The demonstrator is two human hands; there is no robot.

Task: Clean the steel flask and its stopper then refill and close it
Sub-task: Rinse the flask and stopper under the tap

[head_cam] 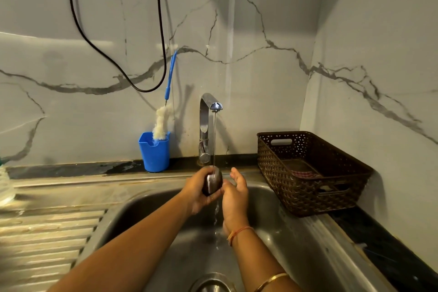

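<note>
My left hand (196, 188) grips a small round steel piece, the flask's stopper (212, 181), over the sink (291, 239). A thin stream from the tap (208, 111) falls onto its top and runs off below. My right hand (235, 193) is beside it on the right, fingers relaxed and spread, the thumb touching the stopper's side. The steel flask itself is not in view.
A blue cup (155, 152) with a blue-handled bottle brush (163, 123) stands left of the tap. A brown woven basket (308, 173) sits on the right counter. The ribbed draining board (47, 239) lies to the left. A black cable (118, 64) hangs on the wall.
</note>
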